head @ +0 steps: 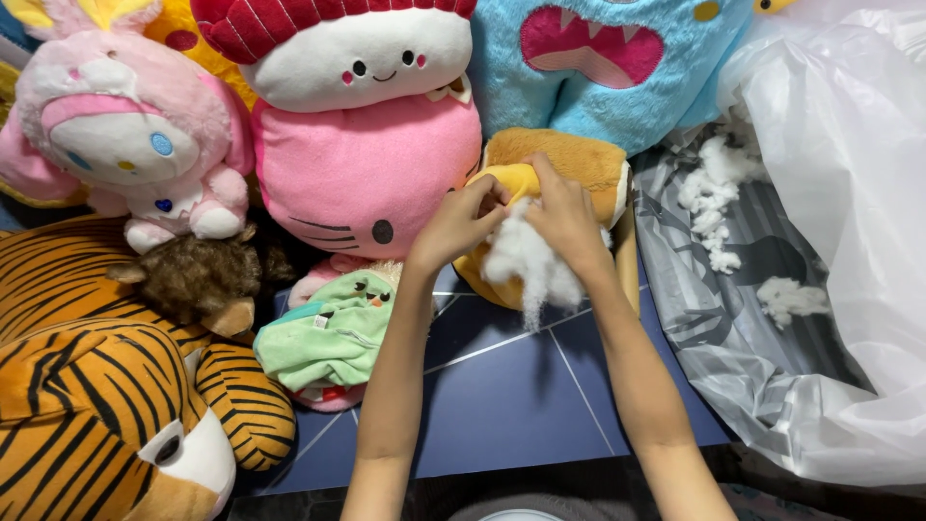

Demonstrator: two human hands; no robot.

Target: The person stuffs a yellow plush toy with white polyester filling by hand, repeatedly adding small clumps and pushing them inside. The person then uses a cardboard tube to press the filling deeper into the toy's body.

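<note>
I see a big tiger plush [106, 386] at left and a clear plastic bag [839, 241] of loose fill at right. Between them lies the yellow-brown plush [569, 159] on the blue surface [502, 396]. My left hand [458, 227] pinches its opening; my right hand [564, 217] is clamped on white stuffing [526, 260]. Best to hold the seam wide and feed small tufts.

Yellow plush [588, 164] centre, tiger plush [106, 386] left, plastic bag [830, 241] right, monster plush [617, 68] behind, stuffing [526, 260] in front.
</note>
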